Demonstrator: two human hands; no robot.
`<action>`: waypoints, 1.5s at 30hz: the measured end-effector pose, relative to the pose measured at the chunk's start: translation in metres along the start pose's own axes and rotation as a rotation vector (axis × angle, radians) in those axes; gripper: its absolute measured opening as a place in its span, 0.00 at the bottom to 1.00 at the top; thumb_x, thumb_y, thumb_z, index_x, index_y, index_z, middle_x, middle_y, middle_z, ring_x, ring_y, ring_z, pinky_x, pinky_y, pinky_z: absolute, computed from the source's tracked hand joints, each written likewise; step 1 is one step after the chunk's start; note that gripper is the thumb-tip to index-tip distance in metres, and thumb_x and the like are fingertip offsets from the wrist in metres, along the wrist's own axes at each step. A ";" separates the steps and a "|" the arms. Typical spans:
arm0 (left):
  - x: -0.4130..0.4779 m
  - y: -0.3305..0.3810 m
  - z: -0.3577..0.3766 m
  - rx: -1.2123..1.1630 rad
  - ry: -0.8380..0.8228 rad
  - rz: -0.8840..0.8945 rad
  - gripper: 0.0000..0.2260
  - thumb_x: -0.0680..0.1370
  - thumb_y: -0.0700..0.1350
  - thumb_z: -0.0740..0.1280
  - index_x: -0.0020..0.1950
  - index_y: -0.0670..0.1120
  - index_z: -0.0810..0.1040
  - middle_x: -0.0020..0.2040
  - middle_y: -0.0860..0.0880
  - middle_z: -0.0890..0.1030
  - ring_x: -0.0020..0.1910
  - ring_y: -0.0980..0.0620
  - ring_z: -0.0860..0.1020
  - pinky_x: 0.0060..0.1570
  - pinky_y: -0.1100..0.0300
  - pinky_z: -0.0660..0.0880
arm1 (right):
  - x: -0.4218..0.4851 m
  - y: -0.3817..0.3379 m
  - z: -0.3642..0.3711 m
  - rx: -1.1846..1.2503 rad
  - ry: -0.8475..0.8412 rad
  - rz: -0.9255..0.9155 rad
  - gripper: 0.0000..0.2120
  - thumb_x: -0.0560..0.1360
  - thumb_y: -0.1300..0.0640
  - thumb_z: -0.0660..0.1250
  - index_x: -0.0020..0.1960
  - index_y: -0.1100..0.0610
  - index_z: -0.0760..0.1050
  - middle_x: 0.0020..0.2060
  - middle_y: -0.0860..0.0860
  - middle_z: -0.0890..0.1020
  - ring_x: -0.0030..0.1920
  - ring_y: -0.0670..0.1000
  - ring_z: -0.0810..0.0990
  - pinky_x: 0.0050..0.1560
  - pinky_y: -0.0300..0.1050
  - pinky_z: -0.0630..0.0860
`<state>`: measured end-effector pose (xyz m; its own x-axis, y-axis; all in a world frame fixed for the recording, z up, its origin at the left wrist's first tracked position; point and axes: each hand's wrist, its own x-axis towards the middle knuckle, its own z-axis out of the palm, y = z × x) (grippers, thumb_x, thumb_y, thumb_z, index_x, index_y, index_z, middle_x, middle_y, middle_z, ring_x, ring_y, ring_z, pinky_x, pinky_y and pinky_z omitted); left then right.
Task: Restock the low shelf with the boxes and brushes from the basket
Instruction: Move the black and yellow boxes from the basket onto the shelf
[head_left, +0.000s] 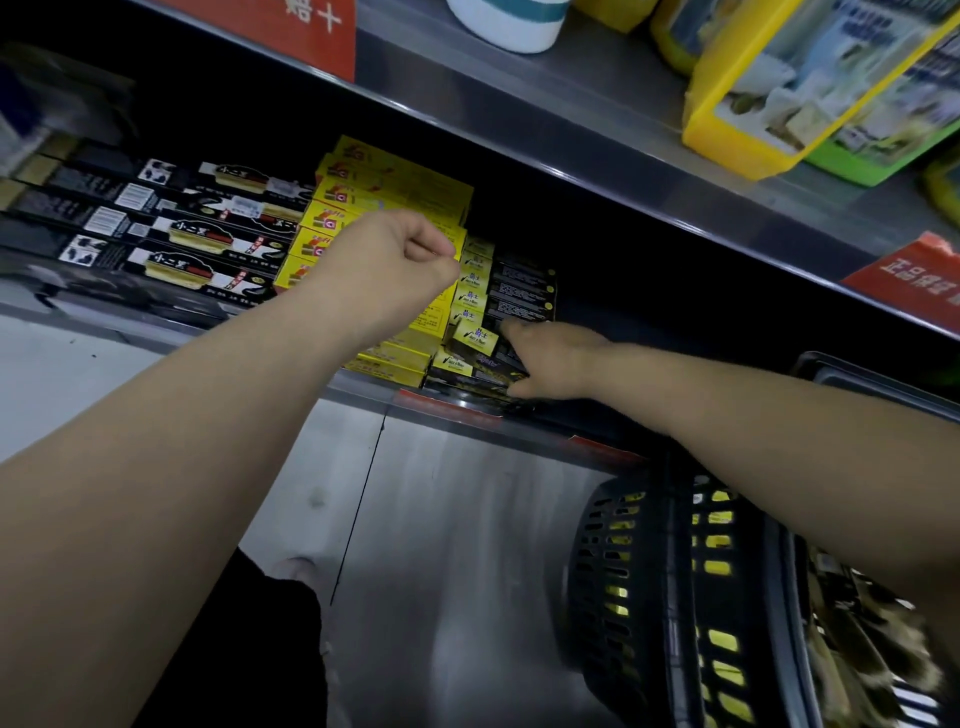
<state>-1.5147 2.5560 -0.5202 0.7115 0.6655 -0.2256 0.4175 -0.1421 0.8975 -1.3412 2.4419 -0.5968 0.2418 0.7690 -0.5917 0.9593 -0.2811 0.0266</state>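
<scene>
On the low shelf (363, 388) a stack of yellow boxes (395, 182) stands beside small black-and-yellow boxes (474, 291). My left hand (389, 265) is curled into a fist in front of the yellow stack and holds nothing I can see. My right hand (550, 364) reaches to the shelf front and grips a black-and-yellow box (475, 339) between thumb and fingers, at the foot of that stack. The black basket (623, 571) sits at lower right, under my right forearm. Yellow boxes show through its holes and brushes (857, 649) lie in it.
Black boxed shoe brushes (208, 228) fill the shelf's left part. The upper shelf (571, 130) overhangs closely and carries a yellow tray (737, 119) of goods. Red price tags (914, 275) hang from the shelf edges. Grey floor lies below.
</scene>
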 end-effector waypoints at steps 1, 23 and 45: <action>0.000 0.001 0.001 0.000 0.005 0.005 0.07 0.77 0.45 0.65 0.54 0.47 0.78 0.43 0.49 0.79 0.43 0.55 0.76 0.27 0.78 0.67 | 0.000 0.001 0.003 -0.009 0.020 -0.009 0.32 0.72 0.49 0.69 0.69 0.58 0.58 0.50 0.56 0.78 0.43 0.53 0.75 0.36 0.47 0.74; -0.026 0.049 0.051 0.216 -0.107 0.207 0.03 0.74 0.43 0.67 0.41 0.50 0.78 0.35 0.55 0.76 0.29 0.60 0.71 0.25 0.73 0.65 | -0.051 0.017 -0.047 0.421 0.058 0.066 0.26 0.70 0.45 0.71 0.63 0.55 0.70 0.54 0.50 0.78 0.54 0.50 0.77 0.56 0.44 0.74; -0.121 0.113 0.263 0.384 -0.675 0.537 0.03 0.76 0.47 0.65 0.49 0.53 0.78 0.46 0.57 0.79 0.47 0.60 0.77 0.51 0.60 0.74 | -0.305 0.176 0.191 0.698 0.051 0.617 0.15 0.75 0.55 0.67 0.59 0.57 0.72 0.56 0.55 0.77 0.56 0.55 0.76 0.53 0.45 0.72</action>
<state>-1.4051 2.2670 -0.4914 0.9895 -0.1064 -0.0979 0.0113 -0.6181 0.7860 -1.2740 2.0484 -0.5652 0.7014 0.3880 -0.5979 0.3578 -0.9172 -0.1755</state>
